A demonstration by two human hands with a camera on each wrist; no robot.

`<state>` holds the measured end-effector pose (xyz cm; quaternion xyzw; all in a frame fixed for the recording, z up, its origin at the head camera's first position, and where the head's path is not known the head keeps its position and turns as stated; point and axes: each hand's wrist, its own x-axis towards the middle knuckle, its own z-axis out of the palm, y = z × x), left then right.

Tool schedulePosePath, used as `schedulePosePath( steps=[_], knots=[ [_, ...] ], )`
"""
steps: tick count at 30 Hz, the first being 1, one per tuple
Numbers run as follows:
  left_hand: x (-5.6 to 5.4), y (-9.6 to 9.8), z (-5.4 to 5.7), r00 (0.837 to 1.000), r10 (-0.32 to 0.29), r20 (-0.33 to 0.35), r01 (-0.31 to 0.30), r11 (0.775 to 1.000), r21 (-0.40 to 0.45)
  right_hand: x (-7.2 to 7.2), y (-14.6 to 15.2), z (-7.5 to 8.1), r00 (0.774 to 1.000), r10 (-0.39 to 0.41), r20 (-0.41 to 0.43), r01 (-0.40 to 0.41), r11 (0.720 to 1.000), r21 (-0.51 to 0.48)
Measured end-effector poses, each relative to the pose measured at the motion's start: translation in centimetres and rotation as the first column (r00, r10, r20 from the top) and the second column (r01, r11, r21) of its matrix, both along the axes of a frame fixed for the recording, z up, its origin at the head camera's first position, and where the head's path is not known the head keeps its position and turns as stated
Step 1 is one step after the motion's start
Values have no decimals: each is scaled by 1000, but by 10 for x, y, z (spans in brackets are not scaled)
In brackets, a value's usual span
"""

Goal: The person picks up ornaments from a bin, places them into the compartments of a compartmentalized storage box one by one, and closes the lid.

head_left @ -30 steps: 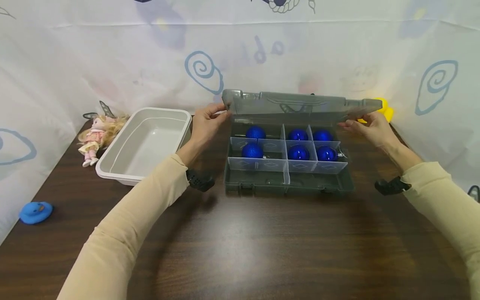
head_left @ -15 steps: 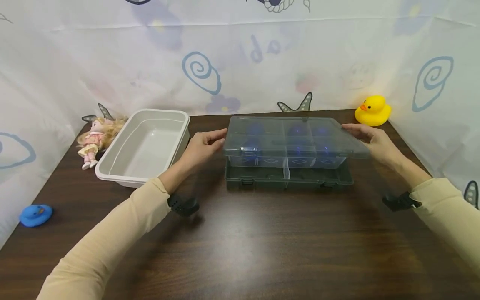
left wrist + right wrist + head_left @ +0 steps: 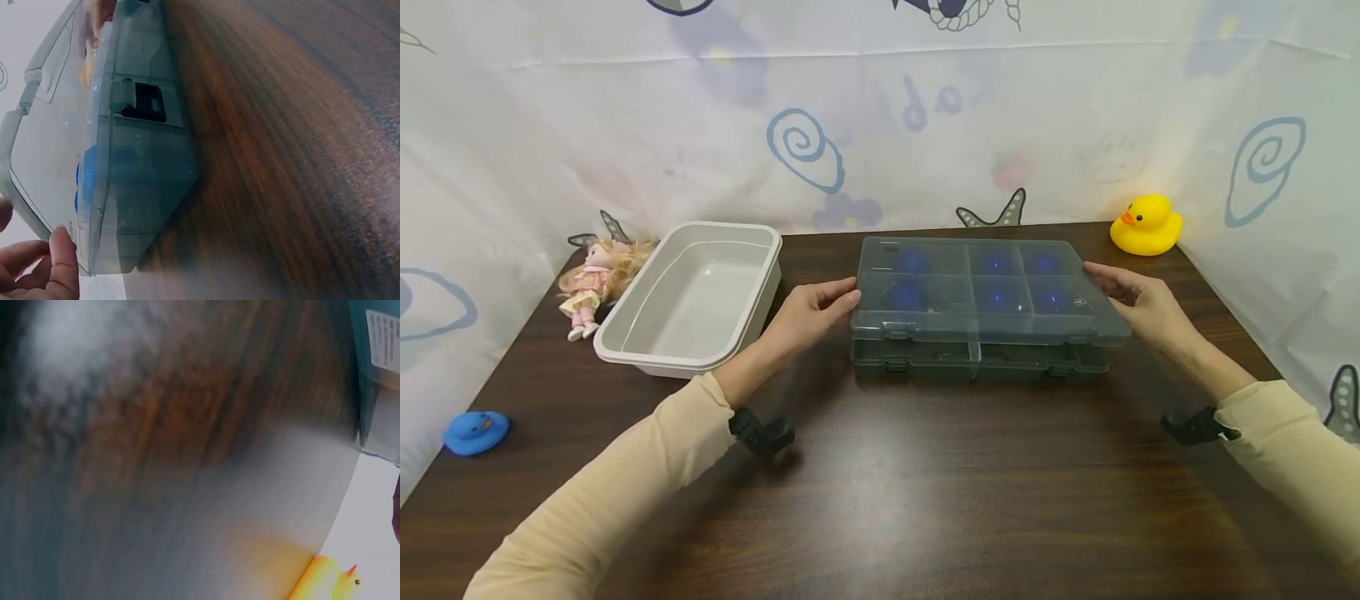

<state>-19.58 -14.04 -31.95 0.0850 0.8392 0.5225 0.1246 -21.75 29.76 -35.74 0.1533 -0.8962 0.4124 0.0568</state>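
A grey see-through divided storage box (image 3: 977, 367) stands on the table, its hinged lid (image 3: 917, 292) tilted low over the base with a gap at the front. Blue Christmas baubles (image 3: 997, 297) show dimly through the lid in the back and middle compartments. My left hand (image 3: 808, 312) pinches the lid's left edge between thumb and fingers; the left wrist view shows the fingertips (image 3: 62, 250) at that edge beside the box's front latch (image 3: 142, 101). Around the lid's right edge, my right hand (image 3: 1142, 304) holds on. In the right wrist view only a sliver of it shows.
A pale grey tub (image 3: 700, 292) stands left of the box. Beyond it lies a doll (image 3: 591, 283). A blue rubber duck (image 3: 477, 432) sits near the table's left edge, a yellow one (image 3: 1146, 225) at the back right corner. Printed cloth hangs behind the table.
The lid has swung down from nearly upright to just above the base, covering the baubles. Both hands have come down and towards me with it. The yellow duck is now uncovered.
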Motion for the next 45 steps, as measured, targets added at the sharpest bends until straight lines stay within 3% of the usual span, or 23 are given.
schedulePosePath(
  steps=[4,15,22,27,32,40,43,45],
  knots=[
    [2,1,0,1000,-13,17,12,1000,21,2,-1,0,1000,-14,-4,14,1000,26],
    [4,2,-1,1000,-17,3,17,1000,-1,6,-1,0,996,-82,22,83,996,-18],
    [5,2,-2,1000,-18,-5,17,1000,-25,9,2,-2,997,-57,53,61,995,-81],
    [6,2,-3,1000,-18,-9,17,999,-37,10,1,0,990,-69,127,87,985,-149],
    [5,3,-2,1000,-16,-6,16,1000,-16,15,1,4,968,-87,236,132,974,-183],
    [6,3,-3,1000,-20,-3,20,1000,-8,16,1,6,924,-11,382,154,926,-345],
    [7,3,-4,1000,-30,-6,30,1000,-4,18,2,5,914,43,404,159,877,-453],
    [7,2,-6,999,-34,-12,34,999,-17,19,1,5,904,83,420,173,826,-536]
  ],
)
